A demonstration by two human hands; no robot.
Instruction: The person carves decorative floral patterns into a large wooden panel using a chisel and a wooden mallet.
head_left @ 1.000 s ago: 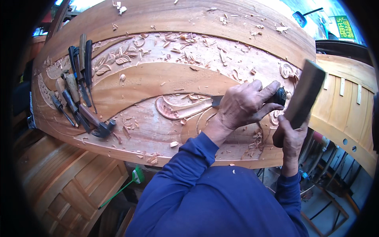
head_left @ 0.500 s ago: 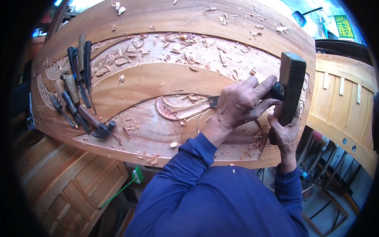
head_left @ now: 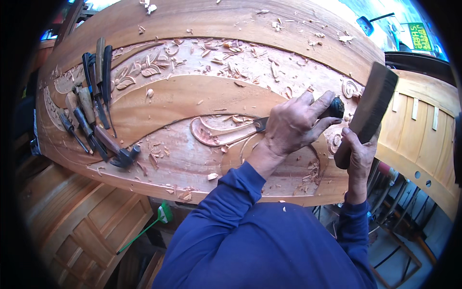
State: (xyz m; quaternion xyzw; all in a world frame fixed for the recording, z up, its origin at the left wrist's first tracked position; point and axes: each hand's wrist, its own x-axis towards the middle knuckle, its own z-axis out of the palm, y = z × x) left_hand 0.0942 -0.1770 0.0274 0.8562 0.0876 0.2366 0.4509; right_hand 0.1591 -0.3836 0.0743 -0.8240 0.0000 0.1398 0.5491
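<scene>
My left hand [head_left: 293, 125] is closed on a chisel with a dark handle end [head_left: 338, 107]; its blade [head_left: 261, 124] lies along a curved, carved hollow [head_left: 207, 135] in a wooden panel [head_left: 183, 96]. My right hand [head_left: 358, 149] grips a dark rectangular wooden mallet [head_left: 370, 98], held to the right of the chisel, apart from its end. Wood shavings [head_left: 233, 47] are scattered over the panel, which has carved leaf shapes [head_left: 151, 67].
A pile of chisels [head_left: 86, 120] and a hammer [head_left: 125, 156] lie on the panel's left. Another wooden door [head_left: 416, 149] stands at right, panelled doors [head_left: 91, 231] at lower left beside a green brush [head_left: 164, 212]. Metal bars [head_left: 399, 207] are below at right.
Half a second ago the mallet was upright against the chisel's end; now it is tilted and back to the right, apart from it. My left hand has barely moved.
</scene>
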